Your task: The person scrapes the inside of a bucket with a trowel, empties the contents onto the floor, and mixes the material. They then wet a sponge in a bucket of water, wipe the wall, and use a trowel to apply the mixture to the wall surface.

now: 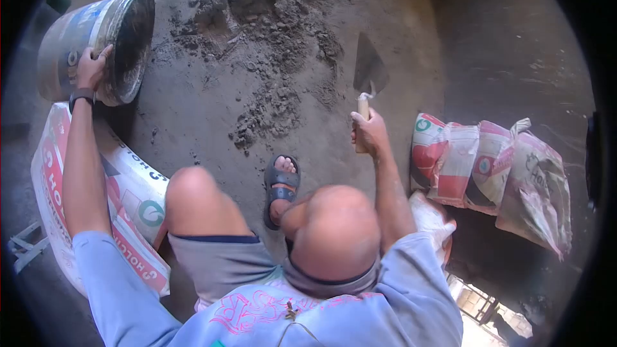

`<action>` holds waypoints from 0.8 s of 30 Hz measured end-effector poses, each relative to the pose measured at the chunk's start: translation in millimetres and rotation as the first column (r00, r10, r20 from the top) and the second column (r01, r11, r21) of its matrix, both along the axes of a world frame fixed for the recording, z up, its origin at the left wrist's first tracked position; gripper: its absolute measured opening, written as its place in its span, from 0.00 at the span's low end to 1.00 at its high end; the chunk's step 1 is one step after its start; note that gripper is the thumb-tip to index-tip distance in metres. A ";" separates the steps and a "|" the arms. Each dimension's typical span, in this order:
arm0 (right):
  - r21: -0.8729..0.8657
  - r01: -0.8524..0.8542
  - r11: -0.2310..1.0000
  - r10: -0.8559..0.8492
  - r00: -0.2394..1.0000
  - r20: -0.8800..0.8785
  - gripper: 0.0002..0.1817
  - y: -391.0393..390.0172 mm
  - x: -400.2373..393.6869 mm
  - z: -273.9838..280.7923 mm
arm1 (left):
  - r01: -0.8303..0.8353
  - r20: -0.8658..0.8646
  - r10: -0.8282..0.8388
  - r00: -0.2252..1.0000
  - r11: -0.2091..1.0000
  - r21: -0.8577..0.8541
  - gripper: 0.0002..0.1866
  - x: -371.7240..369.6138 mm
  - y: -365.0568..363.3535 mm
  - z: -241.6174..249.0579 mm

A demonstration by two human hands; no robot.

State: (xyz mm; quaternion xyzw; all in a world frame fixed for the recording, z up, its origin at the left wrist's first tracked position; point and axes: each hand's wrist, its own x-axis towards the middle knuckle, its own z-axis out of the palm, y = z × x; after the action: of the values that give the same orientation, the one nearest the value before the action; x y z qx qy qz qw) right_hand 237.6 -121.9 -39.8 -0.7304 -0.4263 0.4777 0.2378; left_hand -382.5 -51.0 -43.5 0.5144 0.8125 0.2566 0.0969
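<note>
My right hand point(371, 133) is closed round the wooden handle of a trowel point(371, 67), whose pointed metal blade faces away from me above the floor. At the upper left, a large grey bucket point(58, 58) lies tipped on its side with its mouth toward the right. My left hand point(92, 69) grips it near the rim, thumb raised toward the edge. Inside, the bucket is dark, so its contents cannot be made out. Between the two hands, a crumbly grey heap of mortar mix point(276, 58) spreads over the floor.
Printed cement bags point(138, 183) lie by my left leg. More folded or partly filled bags point(459, 160) are at the right, near the wall point(514, 45). My sandalled foot point(283, 183) stands just below the heap. A small green object point(58, 0) sits beyond the bucket.
</note>
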 end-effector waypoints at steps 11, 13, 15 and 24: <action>-0.011 -0.780 0.626 0.547 0.429 0.719 0.10 49.7 -12.0 69.5 | -0.012 -0.104 0.010 0.994 1.000 -0.022 0.29 7.6 9.2 9.1; -0.184 -0.866 0.466 0.822 0.347 0.452 0.12 50.1 -16.9 45.3 | 0.018 0.020 -0.020 1.000 0.995 0.099 0.24 25.1 3.7 18.1; -0.165 -0.973 0.159 0.940 0.098 0.328 0.13 42.2 -9.1 -12.5 | 0.020 0.140 -0.054 0.989 0.973 0.230 0.20 11.0 -0.1 1.0; -0.402 -0.882 -0.244 0.928 -0.333 0.169 0.21 -36.8 -51.5 -127.5 | -0.154 -0.069 0.156 0.985 0.988 0.034 0.18 7.3 3.0 8.7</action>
State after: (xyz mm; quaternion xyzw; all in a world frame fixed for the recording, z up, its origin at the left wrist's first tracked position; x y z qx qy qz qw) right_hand 186.0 -158.7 -167.3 -0.2008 -0.8470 0.3248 -0.3698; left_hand -375.2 -47.9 -34.8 0.4598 0.8492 0.2566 0.0401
